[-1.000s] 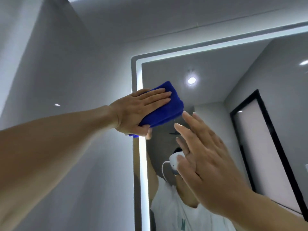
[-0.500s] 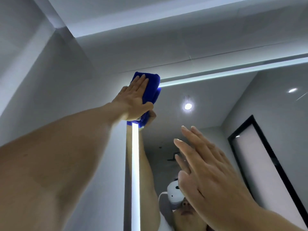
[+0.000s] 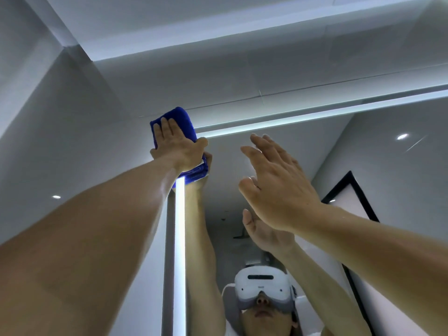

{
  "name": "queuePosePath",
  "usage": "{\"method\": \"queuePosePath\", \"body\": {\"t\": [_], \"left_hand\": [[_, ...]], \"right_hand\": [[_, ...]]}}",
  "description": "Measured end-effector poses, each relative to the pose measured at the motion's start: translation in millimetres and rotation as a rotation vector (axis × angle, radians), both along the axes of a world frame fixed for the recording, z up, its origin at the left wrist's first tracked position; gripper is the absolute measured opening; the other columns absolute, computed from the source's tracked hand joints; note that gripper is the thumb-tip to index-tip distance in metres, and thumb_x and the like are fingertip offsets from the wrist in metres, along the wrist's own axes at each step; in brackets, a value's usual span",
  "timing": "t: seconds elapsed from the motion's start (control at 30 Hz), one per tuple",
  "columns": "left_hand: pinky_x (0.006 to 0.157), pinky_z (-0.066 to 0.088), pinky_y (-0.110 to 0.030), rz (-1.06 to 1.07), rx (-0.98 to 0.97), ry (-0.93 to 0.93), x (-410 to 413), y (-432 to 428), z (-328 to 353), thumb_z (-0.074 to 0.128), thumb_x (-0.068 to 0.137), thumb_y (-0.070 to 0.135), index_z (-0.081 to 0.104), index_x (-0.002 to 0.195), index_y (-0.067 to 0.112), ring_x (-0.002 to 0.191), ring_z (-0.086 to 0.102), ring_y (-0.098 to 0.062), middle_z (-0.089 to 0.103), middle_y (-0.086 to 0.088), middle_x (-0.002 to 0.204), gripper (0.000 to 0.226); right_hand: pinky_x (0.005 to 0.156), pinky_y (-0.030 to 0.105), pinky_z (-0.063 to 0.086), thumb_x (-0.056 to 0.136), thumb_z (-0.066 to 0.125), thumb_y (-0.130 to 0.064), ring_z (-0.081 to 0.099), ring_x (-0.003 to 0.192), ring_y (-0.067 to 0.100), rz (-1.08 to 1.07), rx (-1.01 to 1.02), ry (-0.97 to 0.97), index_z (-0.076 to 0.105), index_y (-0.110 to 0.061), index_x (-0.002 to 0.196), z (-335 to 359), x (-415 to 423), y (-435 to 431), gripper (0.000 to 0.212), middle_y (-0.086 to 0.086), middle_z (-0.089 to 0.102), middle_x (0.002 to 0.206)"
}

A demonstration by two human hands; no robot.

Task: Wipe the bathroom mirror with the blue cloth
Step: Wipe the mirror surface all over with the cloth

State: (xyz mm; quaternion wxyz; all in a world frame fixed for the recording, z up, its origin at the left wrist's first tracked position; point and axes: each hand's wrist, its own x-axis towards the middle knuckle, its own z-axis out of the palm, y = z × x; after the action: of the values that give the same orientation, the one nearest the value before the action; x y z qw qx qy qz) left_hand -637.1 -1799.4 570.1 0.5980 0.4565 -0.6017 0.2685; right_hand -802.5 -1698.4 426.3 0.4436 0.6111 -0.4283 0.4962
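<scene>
At the upper left corner of the mirror (image 3: 368,170), my left hand (image 3: 178,150) presses the blue cloth (image 3: 180,118) flat, fingers straight and together, over the lit edge strip (image 3: 180,238). I judge most glass is not yet wiped. My right hand (image 3: 278,190), fingers straight and slightly spread, hovers before it, in the cloth's path.

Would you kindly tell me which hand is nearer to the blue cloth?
Left. The left hand presses flat on the blue cloth at the mirror's top-left corner; the right hand is open, apart, to the cloth's right.
</scene>
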Motion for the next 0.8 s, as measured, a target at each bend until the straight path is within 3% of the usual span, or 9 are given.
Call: {"method": "queuePosePath", "body": {"t": [0.1, 0.2, 0.3, 0.5, 0.67, 0.8], "left_hand": [[0.116, 0.018, -0.05, 0.039, -0.045, -0.006, -2.9, -1.1, -11.0, 0.038, 0.09, 0.055, -0.007, 0.155, 0.007, 0.151, -0.012, -0.022, -0.01, -0.005, 0.165, 0.092], [0.118, 0.012, -0.049, 0.091, -0.117, -0.232, -5.4, -3.9, -20.0, 0.031, 0.086, 0.057, -0.006, 0.156, 0.013, 0.151, -0.012, -0.018, -0.011, 0.0, 0.165, 0.091], [0.12, 0.005, -0.045, 0.083, -0.138, -0.466, -11.6, 2.9, -24.7, 0.028, 0.077, 0.057, -0.007, 0.156, 0.019, 0.15, -0.014, -0.014, -0.013, 0.005, 0.164, 0.095], [0.123, 0.001, -0.042, 0.037, -0.215, -0.725, -29.1, 8.5, -72.3, 0.03, 0.081, 0.06, -0.015, 0.153, 0.026, 0.147, -0.022, -0.007, -0.021, 0.013, 0.16, 0.091], [0.118, -0.012, -0.034, 0.01, -0.27, -0.806, -33.4, 0.7, -133.6, 0.0, 0.091, 0.063, -0.027, 0.147, 0.034, 0.142, -0.031, -0.001, -0.032, 0.019, 0.155, 0.069], [0.118, -0.008, -0.029, -0.018, -0.248, -0.853, -25.2, 0.8, -105.9, -0.001, 0.093, 0.058, -0.023, 0.147, 0.036, 0.141, -0.03, 0.003, -0.031, 0.022, 0.154, 0.062]], "right_hand": [[0.117, 0.032, -0.005, 0.096, 0.035, -0.038, -0.012, 0.148, 0.006, 0.005, 0.009, 0.005, 0.015, -0.028, 0.154, -3.2, -7.3, 6.9, 0.062, -0.011, -0.005, 0.164], [0.111, 0.027, -0.01, 0.089, 0.029, -0.043, -0.012, 0.148, 0.005, -0.003, -0.011, 0.026, 0.015, -0.03, 0.154, -5.9, -18.0, 13.5, 0.067, -0.012, -0.005, 0.164], [0.109, 0.027, -0.009, 0.095, 0.039, -0.036, -0.01, 0.148, 0.005, -0.004, -0.037, 0.016, 0.018, -0.029, 0.154, -7.5, -33.6, 19.8, 0.062, -0.012, -0.002, 0.164], [0.113, 0.029, -0.008, 0.093, 0.035, -0.04, -0.011, 0.148, 0.004, -0.004, -0.015, -0.02, 0.018, -0.031, 0.154, -14.9, -52.0, 26.8, 0.064, -0.012, -0.003, 0.164], [0.118, 0.032, -0.007, 0.085, 0.022, -0.043, -0.014, 0.147, 0.003, 0.021, 0.029, -0.039, 0.013, -0.03, 0.155, -19.8, -47.1, 24.2, 0.072, -0.013, -0.005, 0.163], [0.118, 0.031, -0.006, 0.085, 0.021, -0.043, -0.013, 0.147, 0.003, 0.027, 0.027, 0.003, 0.013, -0.029, 0.155, -19.1, -42.7, 19.3, 0.072, -0.012, -0.003, 0.164]]}}
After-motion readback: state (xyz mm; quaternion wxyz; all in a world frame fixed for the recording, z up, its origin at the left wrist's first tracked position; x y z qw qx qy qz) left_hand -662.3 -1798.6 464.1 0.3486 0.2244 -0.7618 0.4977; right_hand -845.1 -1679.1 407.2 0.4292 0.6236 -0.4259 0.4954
